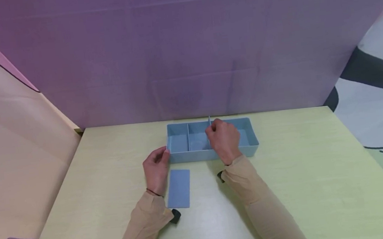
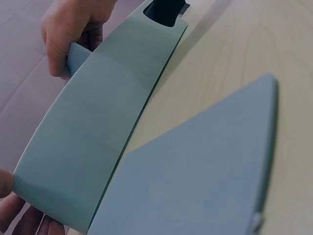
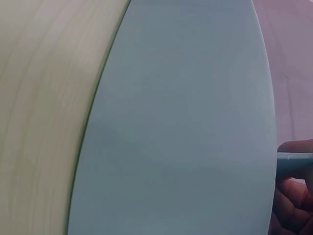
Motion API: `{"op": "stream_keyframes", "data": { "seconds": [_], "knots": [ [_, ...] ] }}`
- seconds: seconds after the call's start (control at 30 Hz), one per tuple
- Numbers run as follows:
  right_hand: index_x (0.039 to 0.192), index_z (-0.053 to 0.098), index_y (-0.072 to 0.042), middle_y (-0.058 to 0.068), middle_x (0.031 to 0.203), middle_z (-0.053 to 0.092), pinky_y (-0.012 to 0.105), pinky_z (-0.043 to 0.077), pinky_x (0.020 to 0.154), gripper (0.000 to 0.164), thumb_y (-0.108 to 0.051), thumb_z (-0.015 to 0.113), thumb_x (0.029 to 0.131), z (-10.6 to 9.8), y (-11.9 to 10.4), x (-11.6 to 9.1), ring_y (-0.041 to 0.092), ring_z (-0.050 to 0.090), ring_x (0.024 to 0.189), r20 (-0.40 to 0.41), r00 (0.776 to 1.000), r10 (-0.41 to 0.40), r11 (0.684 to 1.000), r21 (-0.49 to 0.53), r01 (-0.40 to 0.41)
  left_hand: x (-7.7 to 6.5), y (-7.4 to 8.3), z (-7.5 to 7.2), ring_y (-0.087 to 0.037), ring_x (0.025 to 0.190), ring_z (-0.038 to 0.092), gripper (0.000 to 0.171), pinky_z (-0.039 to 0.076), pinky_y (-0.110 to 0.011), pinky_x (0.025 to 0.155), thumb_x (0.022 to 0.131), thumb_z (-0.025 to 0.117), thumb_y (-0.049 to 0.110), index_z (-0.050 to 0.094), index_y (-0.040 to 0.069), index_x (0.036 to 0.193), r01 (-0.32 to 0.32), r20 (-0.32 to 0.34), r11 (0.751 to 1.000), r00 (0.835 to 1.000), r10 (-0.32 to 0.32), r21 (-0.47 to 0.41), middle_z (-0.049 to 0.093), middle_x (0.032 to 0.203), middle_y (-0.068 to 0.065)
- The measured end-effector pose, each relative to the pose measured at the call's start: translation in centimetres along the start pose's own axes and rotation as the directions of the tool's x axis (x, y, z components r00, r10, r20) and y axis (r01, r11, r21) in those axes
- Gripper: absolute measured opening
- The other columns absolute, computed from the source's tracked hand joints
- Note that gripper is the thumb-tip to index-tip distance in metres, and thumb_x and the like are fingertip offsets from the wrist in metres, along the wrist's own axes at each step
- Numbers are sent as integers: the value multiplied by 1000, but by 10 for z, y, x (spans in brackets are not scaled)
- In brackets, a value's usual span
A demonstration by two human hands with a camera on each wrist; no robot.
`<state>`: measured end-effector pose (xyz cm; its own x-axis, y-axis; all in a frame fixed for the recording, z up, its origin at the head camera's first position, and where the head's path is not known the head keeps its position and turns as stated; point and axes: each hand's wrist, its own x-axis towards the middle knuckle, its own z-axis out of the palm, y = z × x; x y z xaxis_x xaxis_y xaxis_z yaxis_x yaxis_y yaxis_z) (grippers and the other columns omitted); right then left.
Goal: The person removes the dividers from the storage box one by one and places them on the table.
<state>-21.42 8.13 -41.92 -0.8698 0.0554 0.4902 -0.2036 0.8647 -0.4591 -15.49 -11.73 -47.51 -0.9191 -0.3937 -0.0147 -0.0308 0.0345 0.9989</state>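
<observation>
A long blue-grey box (image 1: 192,157) stands near the back edge of the table, its front wall facing me. At the box's left end, my left hand (image 1: 156,170) holds the front corner with thumb and fingers. Over the box's right half, my right hand (image 1: 224,136) pinches a thin divider panel (image 1: 209,120) that stands upright across the inside; most of the panel is hidden behind the hand. The panel's edge (image 2: 77,58) also shows above the front wall in the left wrist view. Another upright divider (image 1: 188,137) crosses the box further left.
A flat blue rectangular panel (image 1: 179,189) lies on the light wood table (image 1: 322,168) in front of the box, beside my left wrist. A purple cloth (image 1: 184,50) hangs right behind the table. Black wrist devices (image 1: 175,216) show at both sleeves.
</observation>
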Motion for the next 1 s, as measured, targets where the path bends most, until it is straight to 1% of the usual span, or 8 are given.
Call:
{"op": "stream_keyframes", "data": {
  "seconds": [0.23, 0.43, 0.63, 0.8, 1.0],
  "knots": [
    [62, 62, -13, 1, 53, 57, 41, 42, 45, 19, -13, 58, 80, -1, -1, 0, 22, 54, 47, -33, 999, -11, 1000, -3, 11, 0, -1, 1, -22, 95, 63, 26, 48, -25, 79, 90, 66, 14, 68, 0, 112, -2, 1, 1000, 1000, 2, -14, 68, 107, -14],
    [61, 61, -13, 0, 51, 56, 40, 40, 44, 21, -13, 58, 81, -3, 0, 0, 21, 52, 45, -40, 999, -13, 1000, -1, 13, 1, -2, 2, -22, 95, 63, 26, 48, -26, 79, 90, 67, 14, 68, 0, 111, -7, -1, 1000, 1000, 7, -14, 68, 106, -14],
    [62, 62, -12, 1, 52, 57, 40, 41, 43, 19, -13, 59, 81, -5, -1, 1, 22, 53, 47, -49, 999, -3, 1000, -13, 2, 2, -3, 3, -23, 95, 63, 26, 49, -28, 81, 90, 66, 14, 68, -1, 112, -15, 2, 1000, 1000, 15, -11, 68, 107, -15],
    [65, 63, -12, 1, 55, 59, 41, 42, 45, 17, -15, 59, 81, -6, 0, 1, 23, 54, 48, -37, 999, 18, 1000, -13, -19, 1, -2, 3, -24, 96, 63, 26, 49, -31, 82, 90, 66, 14, 68, 0, 112, -17, 6, 1000, 1000, 17, -4, 67, 107, -15],
    [67, 65, -11, 3, 55, 61, 42, 43, 45, 15, -15, 59, 80, -8, -1, 2, 24, 56, 49, -56, 998, 16, 1000, -8, -16, 1, -2, 2, -23, 96, 63, 27, 49, -29, 81, 90, 66, 15, 68, 0, 113, -10, 17, 1000, 1000, 10, -7, 67, 108, -14]
  ]
}}
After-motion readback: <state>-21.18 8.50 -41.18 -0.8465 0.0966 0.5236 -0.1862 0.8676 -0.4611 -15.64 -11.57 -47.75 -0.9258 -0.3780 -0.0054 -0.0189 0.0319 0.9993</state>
